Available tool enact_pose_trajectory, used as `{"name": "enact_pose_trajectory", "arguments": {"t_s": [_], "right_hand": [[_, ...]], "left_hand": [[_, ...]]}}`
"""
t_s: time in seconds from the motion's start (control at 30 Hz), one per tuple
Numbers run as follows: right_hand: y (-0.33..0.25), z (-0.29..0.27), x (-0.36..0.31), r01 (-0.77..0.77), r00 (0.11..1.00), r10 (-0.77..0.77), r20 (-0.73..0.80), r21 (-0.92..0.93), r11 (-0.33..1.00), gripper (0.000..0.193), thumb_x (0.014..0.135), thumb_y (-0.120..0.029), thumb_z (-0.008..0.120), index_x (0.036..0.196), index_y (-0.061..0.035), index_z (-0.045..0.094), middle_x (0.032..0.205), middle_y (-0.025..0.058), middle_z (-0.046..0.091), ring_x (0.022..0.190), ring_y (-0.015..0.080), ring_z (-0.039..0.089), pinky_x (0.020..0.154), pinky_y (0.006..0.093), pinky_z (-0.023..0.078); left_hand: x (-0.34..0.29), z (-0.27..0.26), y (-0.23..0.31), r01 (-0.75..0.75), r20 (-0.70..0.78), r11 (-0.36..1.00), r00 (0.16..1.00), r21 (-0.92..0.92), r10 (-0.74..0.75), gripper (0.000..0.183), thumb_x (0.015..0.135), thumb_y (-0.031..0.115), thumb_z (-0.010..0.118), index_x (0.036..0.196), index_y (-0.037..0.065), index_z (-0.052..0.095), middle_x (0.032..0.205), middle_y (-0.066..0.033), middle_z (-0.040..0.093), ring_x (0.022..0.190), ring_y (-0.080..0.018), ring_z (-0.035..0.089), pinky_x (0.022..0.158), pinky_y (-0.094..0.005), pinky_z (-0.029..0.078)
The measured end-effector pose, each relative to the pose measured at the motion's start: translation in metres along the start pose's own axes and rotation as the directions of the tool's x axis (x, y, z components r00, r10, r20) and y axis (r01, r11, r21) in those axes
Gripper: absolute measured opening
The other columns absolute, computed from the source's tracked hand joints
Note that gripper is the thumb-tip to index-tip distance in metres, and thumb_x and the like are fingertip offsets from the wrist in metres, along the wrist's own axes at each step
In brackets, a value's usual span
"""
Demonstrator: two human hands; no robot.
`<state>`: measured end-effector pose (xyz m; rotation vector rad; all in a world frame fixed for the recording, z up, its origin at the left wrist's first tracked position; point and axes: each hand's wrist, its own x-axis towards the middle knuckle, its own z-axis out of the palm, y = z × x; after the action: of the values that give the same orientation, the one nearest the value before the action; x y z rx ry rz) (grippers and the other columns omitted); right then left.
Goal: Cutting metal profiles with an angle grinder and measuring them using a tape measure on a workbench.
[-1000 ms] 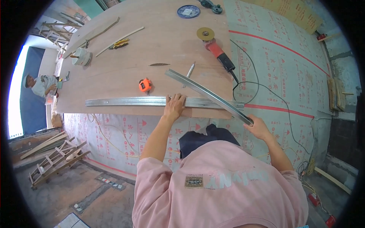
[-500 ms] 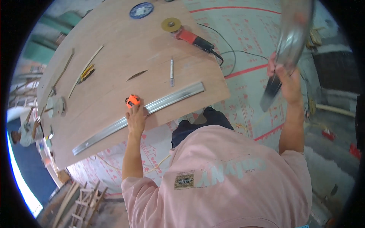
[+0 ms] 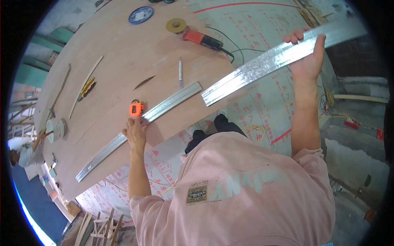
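Bucket (image 3: 58,132), white and round, stood at the left of the frame on the wooden board (image 3: 119,69), with a brown stick (image 3: 49,133) at its mouth and a co-worker's hand (image 3: 41,135) beside that; its contents could not be made out. The board's near edge slanted from lower left up to a corner right of centre. Over that corner, in view, reached the near end of a silvery metal strip (image 3: 258,67), gripped at upper right by the right hand (image 3: 307,64), above printed floor sheeting (image 3: 258,108). Another metal strip (image 3: 172,102) lay along the near edge, the left hand (image 3: 136,132) bent over it; whether those fingers pinched it could not be told. Just beside them sat an orange tape measure (image 3: 136,109), and bare wood stretched from there to the bucket.
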<state>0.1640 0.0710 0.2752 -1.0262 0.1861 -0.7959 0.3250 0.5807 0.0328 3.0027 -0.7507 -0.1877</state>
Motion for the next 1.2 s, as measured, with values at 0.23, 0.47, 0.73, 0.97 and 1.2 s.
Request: {"name": "enact_pose_trajectory", "arguments": {"t_s": [0.23, 0.47, 0.73, 0.97, 1.2], "right_hand": [[0.086, -0.013, -0.042, -0.139, 0.924, 0.175, -0.339, 0.129, 0.982, 0.034, 0.107, -0.035, 0.052, 0.123, -0.0057, 0.049, 0.107, 0.0119, 0.057, 0.108, 0.0293, 0.058, 0.109, 0.0482, 0.044], [0.190, -0.017, -0.139, -0.641, 0.720, 0.690, -0.075, 0.309, 0.702, 0.032, 0.104, -0.026, 0.059, 0.132, -0.0107, 0.054, 0.135, 0.0152, 0.060, 0.127, 0.0273, 0.056, 0.114, 0.0463, 0.043], [0.192, -0.023, -0.165, -0.951, 0.047, 0.982, 0.185, -0.292, 0.100, 0.039, 0.099, -0.019, 0.064, 0.132, 0.0007, 0.056, 0.116, 0.0138, 0.069, 0.102, 0.0221, 0.069, 0.092, 0.0393, 0.056], [0.200, -0.025, 0.036, 0.051, 0.801, 0.558, 0.216, -0.954, 0.296, 0.050, 0.088, -0.032, 0.076, 0.126, -0.0043, 0.059, 0.116, 0.0151, 0.069, 0.105, 0.0299, 0.067, 0.093, 0.0422, 0.052], [0.324, -0.042, 0.100, 0.228, 0.821, 0.563, 0.090, -0.957, -0.179, 0.074, 0.083, -0.040, 0.080, 0.140, -0.0078, 0.045, 0.136, 0.0233, 0.057, 0.126, 0.0419, 0.057, 0.104, 0.0545, 0.045]], "left_hand": [[-0.037, -0.070, 0.149, 0.193, 0.333, 0.339, 0.842, -0.921, 0.425, 0.029, 0.090, 0.015, 0.072, 0.116, 0.003, 0.071, 0.091, -0.0110, 0.070, 0.078, -0.0179, 0.067, 0.070, -0.0340, 0.054], [0.016, -0.085, 0.231, -0.572, -0.488, 0.774, 0.775, -0.271, 0.402, 0.067, 0.078, 0.029, 0.081, 0.136, 0.011, 0.054, 0.116, -0.0114, 0.065, 0.106, -0.0312, 0.063, 0.096, -0.0438, 0.046], [-0.010, 0.003, 0.141, -0.232, 0.145, 0.869, 0.935, -0.438, 0.323, 0.050, 0.082, 0.035, 0.078, 0.114, 0.005, 0.057, 0.103, -0.0145, 0.065, 0.099, -0.0353, 0.063, 0.086, -0.0481, 0.047], [-0.027, 0.020, 0.080, -0.224, 0.158, 0.898, 0.940, -0.377, 0.301, 0.058, 0.080, 0.032, 0.081, 0.128, 0.009, 0.058, 0.112, -0.0131, 0.061, 0.107, -0.0344, 0.059, 0.096, -0.0498, 0.041], [-0.027, 0.020, 0.092, -0.156, 0.112, 0.968, 0.977, -0.198, 0.181, 0.060, 0.080, 0.022, 0.081, 0.133, 0.015, 0.057, 0.124, -0.0106, 0.055, 0.123, -0.0307, 0.050, 0.105, -0.0508, 0.033]]}}
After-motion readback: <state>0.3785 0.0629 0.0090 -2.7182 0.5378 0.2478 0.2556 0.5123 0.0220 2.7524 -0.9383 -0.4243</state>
